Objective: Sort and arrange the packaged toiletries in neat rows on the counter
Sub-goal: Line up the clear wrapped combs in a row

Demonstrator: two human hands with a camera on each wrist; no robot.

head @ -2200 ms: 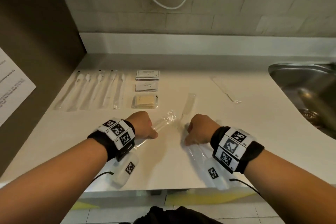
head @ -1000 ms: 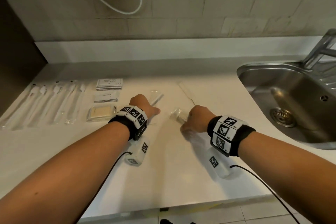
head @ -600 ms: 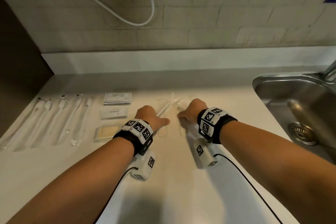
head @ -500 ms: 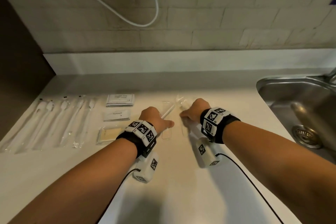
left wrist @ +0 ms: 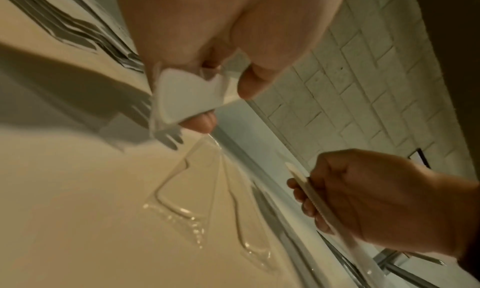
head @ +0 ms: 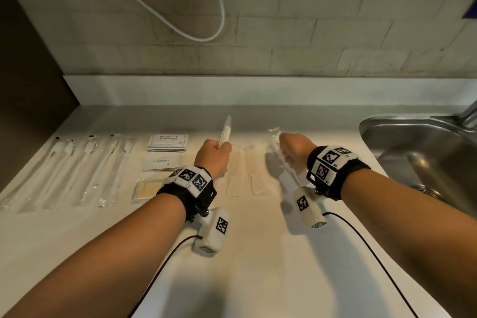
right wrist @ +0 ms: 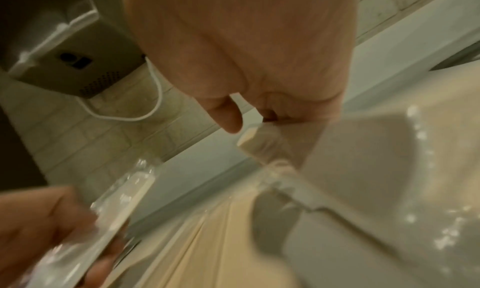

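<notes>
At the far left of the counter (head: pixel 258 266), a row of long clear sleeves (head: pixel 69 173) is laid side by side, each holding a white toothbrush with its head toward the wall. Just right of these, a column of flat packets is seen: a stack of sachets printed "Shampoo with conditioner" (head: pixel 167 142) farthest, a "Toothpaste" sachet stack (head: pixel 161 162) in the middle, and nearest a clear packet with a pale yellow pad inside (head: pixel 147 188), partly hidden by the left wristband.

The left hand (head: pixel 213 156) is closed around a white comb in a clear wrapper (head: pixel 225 131), which is held off the counter and points up toward the wall; in the left wrist view its wide end (left wrist: pixel 192 95) is pinched between thumb and fingers. Between the hands, two more clear-wrapped combs (head: pixel 245 173) lie flat, side by side.

The right hand (head: pixel 296 146) is curled around another wrapped comb (head: pixel 275 137), blurred in the head view; the wrapper's crinkled end sticks out past the fingers. The hands are held apart, above the counter.

At the far right, a steel sink (head: pixel 426 152) is set into the counter.
</notes>
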